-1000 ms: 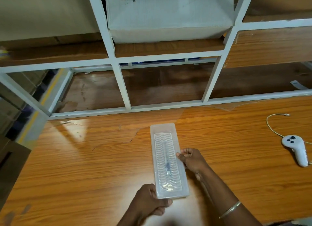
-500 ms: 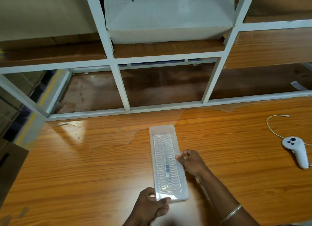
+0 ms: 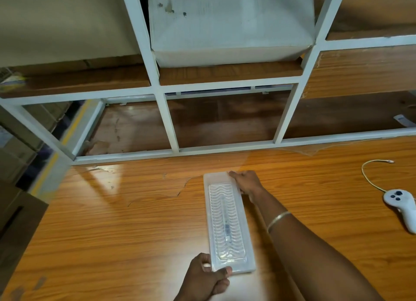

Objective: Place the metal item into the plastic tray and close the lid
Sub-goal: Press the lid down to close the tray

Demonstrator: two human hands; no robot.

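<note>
Closed plastic tray (image 3: 227,222) on the table (image 3: 112,228) — a hand (image 3: 206,278) at each end (image 3: 246,183).

Dim, soft-focus view with bent edges; pale glare patches shine on the table (image 3: 112,222).

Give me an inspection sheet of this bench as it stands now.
Surface: wooden table, laminate cracked near the middle.
Job's things: clear tray flat, lid down; slim metal item visible inside.
Clutter: white controller at right.
Grippers: left hand pinches the tray's near corner; right hand on the far right corner.
Cables: cable loops from the controller, end loose.
Surroundings: white rack behind; grey box on its shelf.
</note>
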